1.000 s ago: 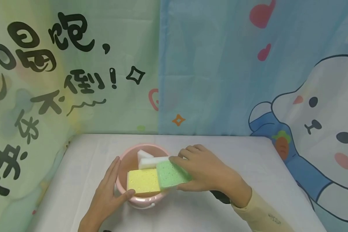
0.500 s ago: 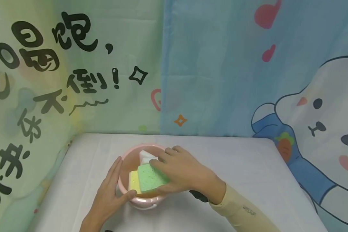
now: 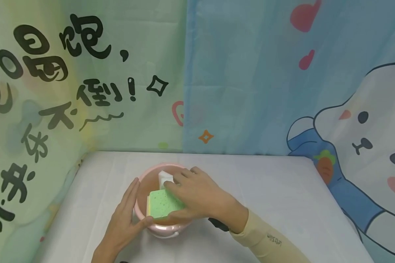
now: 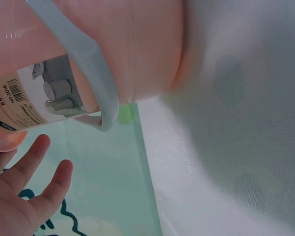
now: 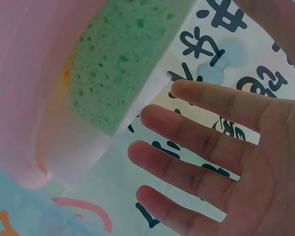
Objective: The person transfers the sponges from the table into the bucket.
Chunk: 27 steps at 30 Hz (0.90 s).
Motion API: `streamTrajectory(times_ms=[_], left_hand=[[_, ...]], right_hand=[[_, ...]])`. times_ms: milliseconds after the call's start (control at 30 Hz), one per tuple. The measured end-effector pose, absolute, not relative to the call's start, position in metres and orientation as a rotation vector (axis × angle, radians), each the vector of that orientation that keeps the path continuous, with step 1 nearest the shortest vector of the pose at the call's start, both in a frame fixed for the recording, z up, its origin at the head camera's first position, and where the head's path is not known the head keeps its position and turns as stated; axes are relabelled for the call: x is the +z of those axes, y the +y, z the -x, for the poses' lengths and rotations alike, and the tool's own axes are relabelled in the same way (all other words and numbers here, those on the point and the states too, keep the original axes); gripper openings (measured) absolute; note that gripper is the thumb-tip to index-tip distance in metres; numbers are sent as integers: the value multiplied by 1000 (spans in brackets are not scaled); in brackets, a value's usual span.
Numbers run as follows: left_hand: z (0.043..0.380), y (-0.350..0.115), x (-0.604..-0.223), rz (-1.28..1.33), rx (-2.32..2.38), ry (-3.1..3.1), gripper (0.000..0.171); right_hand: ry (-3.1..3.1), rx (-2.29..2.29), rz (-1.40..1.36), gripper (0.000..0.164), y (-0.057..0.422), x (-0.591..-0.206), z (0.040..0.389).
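Note:
At the table's middle stands a pink bucket (image 3: 141,188) with a handle (image 4: 96,64). My left hand (image 3: 120,217) lies along its left side with straight fingers, and its thumb rests at the front rim. Over the bucket's opening, my right hand (image 3: 197,199) holds a green sponge (image 3: 162,204) by its edges, thumb on the near edge, fingers on the far one. A sliver of a yellow sponge (image 3: 148,207) shows beneath the green one. Behind it in the bucket is a white sponge block (image 3: 164,176), partly hidden by my right fingers.
A white cloth (image 3: 266,204) covers the table. Printed curtains hang behind and to the left, with black characters, hearts and a white cartoon animal (image 3: 375,138). A printed label (image 4: 19,98) is on the bucket's side.
My right hand has moved left with the green sponge, which now covers most of the yellow one. The left hand has stayed at the bucket. The head view has shifted slightly.

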<state>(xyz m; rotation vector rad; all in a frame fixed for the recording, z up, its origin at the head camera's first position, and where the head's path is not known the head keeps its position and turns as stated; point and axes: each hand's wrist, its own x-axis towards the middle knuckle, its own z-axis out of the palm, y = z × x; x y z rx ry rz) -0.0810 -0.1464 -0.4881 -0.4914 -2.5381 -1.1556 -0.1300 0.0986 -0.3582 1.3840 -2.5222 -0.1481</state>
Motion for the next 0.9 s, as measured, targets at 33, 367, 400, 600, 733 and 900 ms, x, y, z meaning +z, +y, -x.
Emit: streamTrajectory(times_ms=[33, 367, 400, 600, 733, 900], left_hand=[[81, -147, -488, 493, -1157, -2539, 97], [80, -150, -486, 462, -1161, -2549, 95], [80, -150, -486, 461, -1155, -2548, 95], [80, -153, -483, 477, -1098, -2511, 94], [80, -157, -480, 466, -1036, -2471, 90], [78, -166, -479, 379, -1002, -2505, 89]], right_hand=[[-2537, -160, -1384, 70, 99, -358, 130], [-2614, -127, -1327, 69, 108, -359, 133], [-2607, -110, -1316, 67, 110, -360, 133], [-2568, -24, -1250, 60, 124, -364, 136], [-2514, 88, -1228, 56, 139, -369, 137], [-2552, 205, -1145, 52, 164, -379, 138]])
